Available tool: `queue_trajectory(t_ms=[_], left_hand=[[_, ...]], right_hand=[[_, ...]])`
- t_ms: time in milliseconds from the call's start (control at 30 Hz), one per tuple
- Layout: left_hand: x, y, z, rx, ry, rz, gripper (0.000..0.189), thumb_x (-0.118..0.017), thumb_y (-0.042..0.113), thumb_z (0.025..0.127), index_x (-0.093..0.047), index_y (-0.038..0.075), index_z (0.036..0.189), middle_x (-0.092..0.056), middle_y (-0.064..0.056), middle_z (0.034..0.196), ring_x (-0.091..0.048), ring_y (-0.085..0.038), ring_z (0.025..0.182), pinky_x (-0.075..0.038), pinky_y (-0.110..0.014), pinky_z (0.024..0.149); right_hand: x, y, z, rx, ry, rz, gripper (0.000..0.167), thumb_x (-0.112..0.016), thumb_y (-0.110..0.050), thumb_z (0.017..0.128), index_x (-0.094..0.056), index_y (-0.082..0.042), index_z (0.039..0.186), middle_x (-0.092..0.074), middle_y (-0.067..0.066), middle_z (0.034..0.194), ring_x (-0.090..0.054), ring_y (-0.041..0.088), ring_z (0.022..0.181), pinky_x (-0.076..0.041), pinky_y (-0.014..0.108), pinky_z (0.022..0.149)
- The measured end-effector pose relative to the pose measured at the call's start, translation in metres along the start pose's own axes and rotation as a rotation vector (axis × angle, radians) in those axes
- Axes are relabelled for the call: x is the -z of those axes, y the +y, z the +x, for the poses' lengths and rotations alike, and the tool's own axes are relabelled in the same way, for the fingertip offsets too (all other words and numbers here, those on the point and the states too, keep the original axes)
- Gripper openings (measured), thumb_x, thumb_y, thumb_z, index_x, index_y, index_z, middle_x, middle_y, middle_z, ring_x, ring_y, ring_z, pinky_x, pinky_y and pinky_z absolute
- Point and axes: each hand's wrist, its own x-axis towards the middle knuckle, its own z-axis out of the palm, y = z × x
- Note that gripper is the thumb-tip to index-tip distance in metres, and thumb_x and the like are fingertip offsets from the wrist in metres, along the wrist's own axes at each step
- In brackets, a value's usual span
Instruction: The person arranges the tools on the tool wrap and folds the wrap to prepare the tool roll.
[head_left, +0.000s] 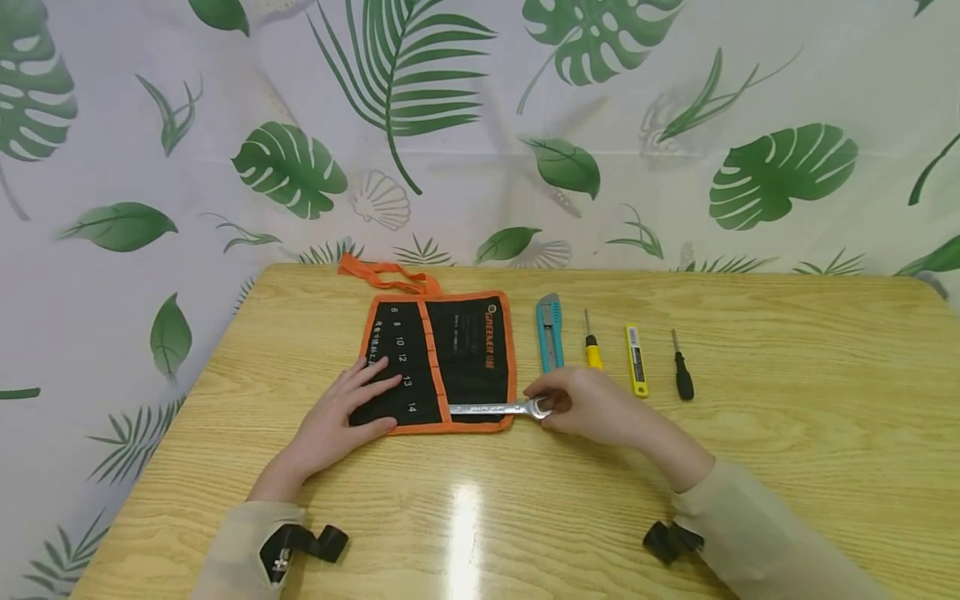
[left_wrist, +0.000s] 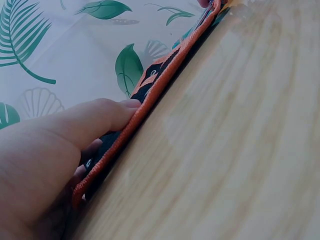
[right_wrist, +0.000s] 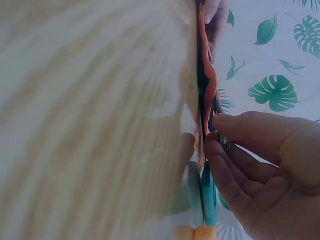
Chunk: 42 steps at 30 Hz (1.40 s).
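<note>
A black tool pouch [head_left: 468, 346] with orange edging lies unrolled on the table, its pocket side marked with sizes up to 14. My left hand [head_left: 341, 408] rests on the pocket side with fingers spread and the thumb near the lower edge; the left wrist view has that thumb [left_wrist: 112, 116] on the orange border [left_wrist: 145, 107]. Between thumb and fingers, my right hand [head_left: 596, 408] pinches the right end of a silver wrench [head_left: 483, 409]. The wrench lies along the pouch's lower edge. Its left end disappears at the orange divider by the 14, so that end is hidden.
Right of the pouch stand in a row a teal utility knife [head_left: 550, 333], a yellow screwdriver [head_left: 592, 346], a slim yellow case [head_left: 636, 362] and a black screwdriver [head_left: 682, 375]. An orange strap [head_left: 390, 273] trails behind the pouch. A leaf-printed cloth [head_left: 465, 192] hangs beyond the wooden table [head_left: 810, 400].
</note>
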Motion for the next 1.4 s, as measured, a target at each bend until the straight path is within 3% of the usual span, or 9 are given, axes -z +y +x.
queue_trajectory(t_ms=[600, 900, 1067, 1400], left_hand=[[-0.007, -0.007, 0.000, -0.011, 0.017, 0.020, 0.059, -0.067, 0.041, 0.089, -0.049, 0.023, 0.142, -0.027, 0.002, 0.155, -0.008, -0.024, 0.145, -0.012, -0.057, 0.111], [-0.010, -0.009, -0.001, -0.025, 0.035, 0.018, 0.060, -0.068, 0.040, 0.088, -0.050, 0.023, 0.142, -0.028, 0.000, 0.155, -0.009, -0.026, 0.145, -0.012, -0.059, 0.110], [-0.010, -0.009, -0.001, -0.030, 0.040, 0.011, 0.059, -0.068, 0.040, 0.087, -0.051, 0.022, 0.141, -0.029, -0.002, 0.155, -0.010, -0.028, 0.145, -0.013, -0.061, 0.109], [-0.003, -0.004, -0.001, -0.014, 0.019, 0.004, 0.059, -0.068, 0.041, 0.087, -0.051, 0.022, 0.141, -0.029, -0.001, 0.155, -0.010, -0.027, 0.145, -0.013, -0.060, 0.110]], right_hand=[[-0.015, -0.002, 0.015, 0.104, 0.046, -0.028, 0.028, -0.073, 0.003, 0.080, -0.069, -0.002, 0.107, -0.067, 0.005, 0.102, -0.062, 0.014, 0.086, -0.053, 0.025, 0.073], [-0.022, -0.004, 0.025, 0.085, 0.048, -0.072, 0.026, -0.075, 0.000, 0.079, -0.071, -0.003, 0.105, -0.068, 0.004, 0.100, -0.062, 0.015, 0.087, -0.052, 0.028, 0.075], [-0.021, -0.008, 0.028, 0.075, 0.031, -0.061, 0.026, -0.074, -0.001, 0.079, -0.071, -0.004, 0.105, -0.067, 0.002, 0.096, -0.061, 0.015, 0.085, -0.052, 0.027, 0.074], [-0.013, -0.014, 0.033, 0.066, -0.048, 0.018, 0.029, -0.074, -0.004, 0.082, -0.071, -0.005, 0.110, -0.068, 0.003, 0.104, -0.063, 0.015, 0.088, -0.052, 0.025, 0.075]])
